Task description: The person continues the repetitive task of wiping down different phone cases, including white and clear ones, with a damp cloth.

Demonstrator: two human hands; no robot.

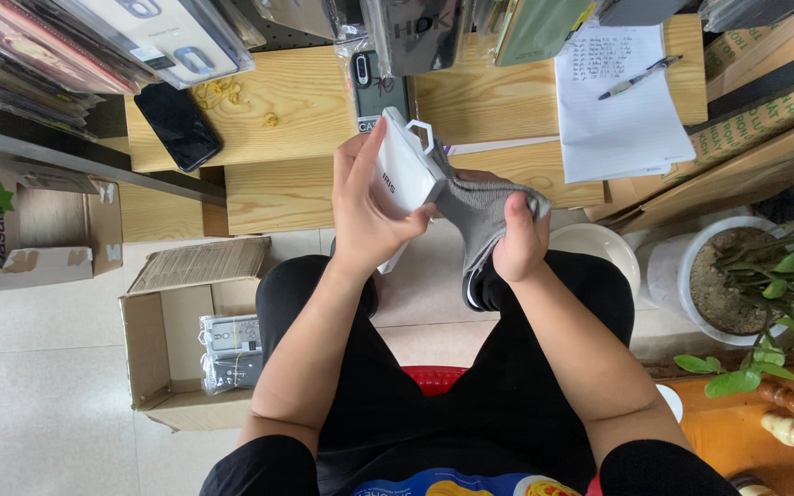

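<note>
1. The left hand [365, 207] grips a flat white packet [404, 174] with a hang tab, held up above the lap in front of the wooden worktop [287, 184].
2. The right hand [518, 241] is closed on a grey cloth [475, 209], which is pressed against the packet's lower edge.
3. Judged from this, wiping the packet is under way, not finished: the cloth touches only one side.
4. An open cardboard box [163, 340] on the floor holds bagged items; a black phone [176, 124] lies on the worktop, untouched.
</note>
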